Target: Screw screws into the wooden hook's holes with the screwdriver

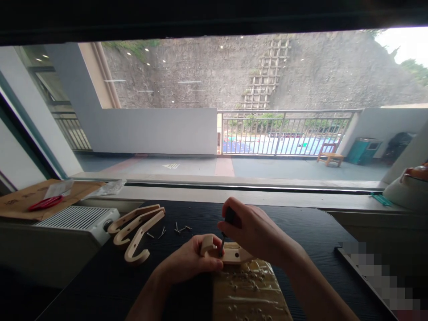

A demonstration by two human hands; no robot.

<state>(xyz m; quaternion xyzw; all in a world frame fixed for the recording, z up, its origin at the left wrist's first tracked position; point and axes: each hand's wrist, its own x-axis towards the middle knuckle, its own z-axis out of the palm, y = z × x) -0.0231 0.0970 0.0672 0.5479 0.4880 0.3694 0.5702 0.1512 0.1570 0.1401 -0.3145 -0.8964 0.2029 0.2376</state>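
My left hand [197,256] is closed around the curved end of a pale wooden hook [230,256], which lies on a tape-wrapped cardboard block [249,290]. A dark round hole shows in the hook's flat part. From above, my right hand [247,223] grips the black handle of a screwdriver [229,216]. Its shaft points down to the hook beside my left fingers; the tip's exact contact is hard to make out. More wooden hooks [140,243] lie at the left of the table, with several loose screws [180,229] near them.
The black table [310,240] stands against a window sill [187,194]. On the left are a white vented appliance [80,220], a cardboard sheet [20,200] and red-handled scissors [45,203]. A dark-edged, partly pixelated object [364,281] lies at right.
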